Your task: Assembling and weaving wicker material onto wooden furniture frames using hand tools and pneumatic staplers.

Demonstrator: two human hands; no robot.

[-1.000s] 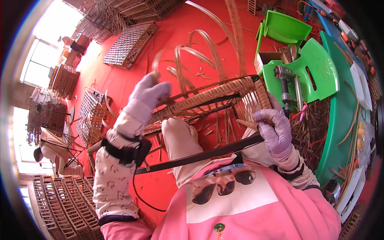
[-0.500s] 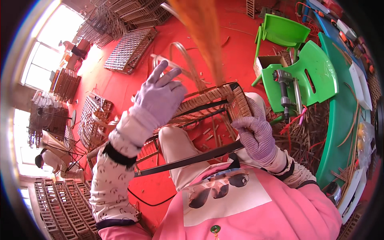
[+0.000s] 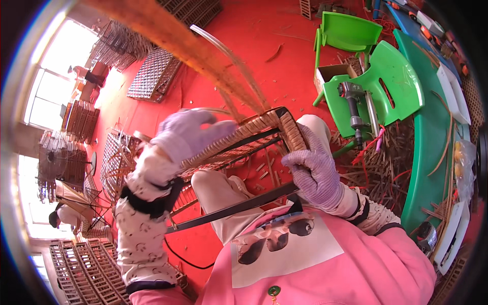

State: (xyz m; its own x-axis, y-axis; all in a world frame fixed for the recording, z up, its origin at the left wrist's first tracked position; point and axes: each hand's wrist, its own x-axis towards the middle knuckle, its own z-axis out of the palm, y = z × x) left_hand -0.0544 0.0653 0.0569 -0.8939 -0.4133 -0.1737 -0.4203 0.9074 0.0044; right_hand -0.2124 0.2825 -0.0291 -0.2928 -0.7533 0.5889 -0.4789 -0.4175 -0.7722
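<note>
A basket-like frame with a rim wrapped in brown cane [image 3: 292,132] lies across my lap, a dark flat bar [image 3: 234,207] along its near side. At the frame's right corner my right hand [image 3: 317,175], in a ribbed lilac glove, is closed over the wrapped edge. My left hand [image 3: 190,133], gloved too, is at the far rim on the left; motion smears its fingers, so their grip is unclear. From the rim near the corner a long orange-brown cane strip [image 3: 203,61] rises to the upper left, blurred close up. A paler strip [image 3: 236,63] curves beside it.
Right of me, a green chair [image 3: 401,84] holds a power tool [image 3: 353,109]; another green chair [image 3: 351,33] stands behind. Cane scraps [image 3: 386,162] litter the red floor. A green table [image 3: 419,168] runs along the right. Stacked woven frames [image 3: 81,122] and a person [image 3: 66,216] are at left.
My left hand has lowered leftward onto the far rim, its raised fingers no longer showing. The orange-brown strip's upper end has swung left. My right hand stays at the corner.
</note>
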